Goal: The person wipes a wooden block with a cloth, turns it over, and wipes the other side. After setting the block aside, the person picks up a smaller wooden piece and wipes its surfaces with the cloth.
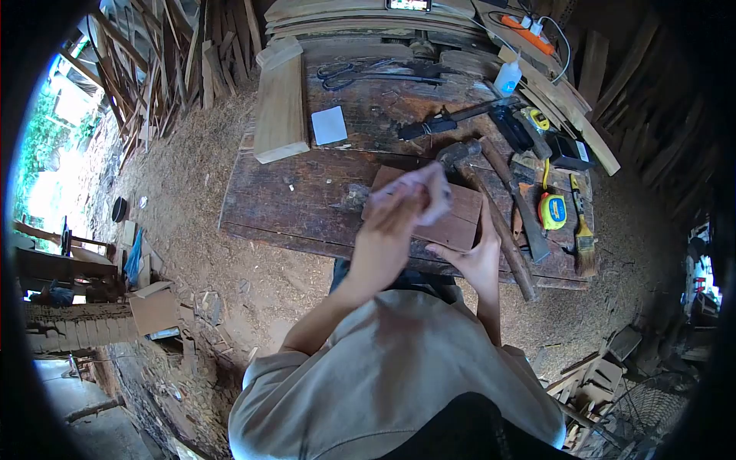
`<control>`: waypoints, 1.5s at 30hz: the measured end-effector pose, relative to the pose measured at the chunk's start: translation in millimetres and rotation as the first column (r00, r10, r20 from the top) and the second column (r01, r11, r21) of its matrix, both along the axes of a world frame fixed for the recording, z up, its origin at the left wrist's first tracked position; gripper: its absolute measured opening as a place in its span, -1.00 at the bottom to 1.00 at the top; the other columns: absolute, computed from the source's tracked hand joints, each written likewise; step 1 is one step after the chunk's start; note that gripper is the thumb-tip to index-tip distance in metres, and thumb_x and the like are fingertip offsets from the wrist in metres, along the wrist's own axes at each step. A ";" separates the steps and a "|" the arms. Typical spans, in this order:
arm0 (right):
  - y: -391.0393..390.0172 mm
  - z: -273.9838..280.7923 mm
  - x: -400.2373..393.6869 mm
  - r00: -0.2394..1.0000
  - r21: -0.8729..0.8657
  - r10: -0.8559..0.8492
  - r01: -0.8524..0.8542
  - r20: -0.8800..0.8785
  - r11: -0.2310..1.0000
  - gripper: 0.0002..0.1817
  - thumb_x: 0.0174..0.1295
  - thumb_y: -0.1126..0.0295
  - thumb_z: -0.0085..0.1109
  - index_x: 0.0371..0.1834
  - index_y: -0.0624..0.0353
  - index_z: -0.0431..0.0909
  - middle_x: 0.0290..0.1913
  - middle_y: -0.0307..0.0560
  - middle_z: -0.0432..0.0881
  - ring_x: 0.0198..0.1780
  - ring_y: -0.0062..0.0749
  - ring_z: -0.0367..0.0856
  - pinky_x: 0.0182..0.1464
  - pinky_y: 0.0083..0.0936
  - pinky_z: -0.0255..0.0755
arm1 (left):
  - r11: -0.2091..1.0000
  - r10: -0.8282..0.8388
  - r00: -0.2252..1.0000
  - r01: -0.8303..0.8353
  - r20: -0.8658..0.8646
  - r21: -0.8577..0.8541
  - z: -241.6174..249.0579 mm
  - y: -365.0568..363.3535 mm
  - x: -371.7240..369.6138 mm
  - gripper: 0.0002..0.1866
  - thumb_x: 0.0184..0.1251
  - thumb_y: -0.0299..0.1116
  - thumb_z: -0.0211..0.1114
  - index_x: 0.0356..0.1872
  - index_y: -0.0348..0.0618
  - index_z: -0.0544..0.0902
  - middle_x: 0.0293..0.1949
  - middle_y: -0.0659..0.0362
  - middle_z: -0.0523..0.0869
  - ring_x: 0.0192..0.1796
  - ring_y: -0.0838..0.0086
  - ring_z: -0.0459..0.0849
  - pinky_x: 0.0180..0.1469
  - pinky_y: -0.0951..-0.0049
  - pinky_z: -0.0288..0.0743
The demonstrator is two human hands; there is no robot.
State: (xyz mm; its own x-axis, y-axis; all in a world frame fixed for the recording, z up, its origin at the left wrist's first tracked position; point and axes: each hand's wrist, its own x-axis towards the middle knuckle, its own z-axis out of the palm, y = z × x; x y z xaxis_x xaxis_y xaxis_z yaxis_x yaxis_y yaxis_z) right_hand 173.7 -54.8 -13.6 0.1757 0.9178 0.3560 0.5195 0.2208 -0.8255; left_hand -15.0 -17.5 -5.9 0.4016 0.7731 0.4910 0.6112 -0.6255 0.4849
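Note:
A flat reddish-brown wooden board (456, 224) lies near the front edge of the workbench. My left hand (389, 230) is over its left part, fingers closed on a crumpled pale cloth (435, 195) that is smeared by motion. At the board's right end, my right hand (477, 257) grips the edge, thumb along the near side and fingers up the right side. A hammer (498, 230) lies just right of this hand, its head beyond the board's far edge.
On the workbench (268, 203) are a wood plank (279, 107), a white square (329, 125), scissors (337, 75), a yellow tape measure (552, 211), a paintbrush (585, 249) and a white bottle (507, 78). An orange power strip (527, 34) rests at the back right.

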 end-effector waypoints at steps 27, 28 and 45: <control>-3.4 -18.0 9.9 0.995 0.025 0.063 -0.061 -0.079 0.998 -0.19 -0.04 0.35 0.59 0.28 0.33 0.33 -0.01 0.13 0.69 -0.03 -0.13 0.75 0.00 -0.35 0.60 | 0.950 -0.313 0.944 0.310 0.102 0.045 6.5 -27.2 43.2 -0.56 0.27 -0.52 0.17 0.20 -0.30 0.56 0.27 -0.10 0.59 0.38 0.05 0.51 0.39 0.06 0.35; 3.3 1.7 9.6 0.983 0.146 0.103 -0.125 0.152 0.981 -0.19 -0.04 0.36 0.60 0.26 0.32 0.34 -0.01 0.12 0.68 -0.04 -0.15 0.74 0.01 -0.35 0.60 | 0.950 -0.311 0.942 0.311 0.126 0.022 5.2 -21.0 36.5 -0.57 0.25 -0.52 0.17 0.18 -0.30 0.56 0.27 -0.07 0.60 0.37 0.09 0.53 0.39 0.07 0.37; -5.9 -21.7 12.9 0.998 0.013 0.063 -0.063 -0.023 0.998 -0.32 -0.08 0.33 0.59 0.11 0.33 0.48 0.01 0.23 0.66 -0.02 -0.05 0.74 0.00 -0.34 0.60 | 0.950 -0.311 0.944 0.311 0.109 0.017 7.3 -24.0 35.6 -0.59 0.35 -0.47 0.17 0.22 -0.28 0.54 0.29 -0.01 0.59 0.38 0.11 0.52 0.40 0.04 0.36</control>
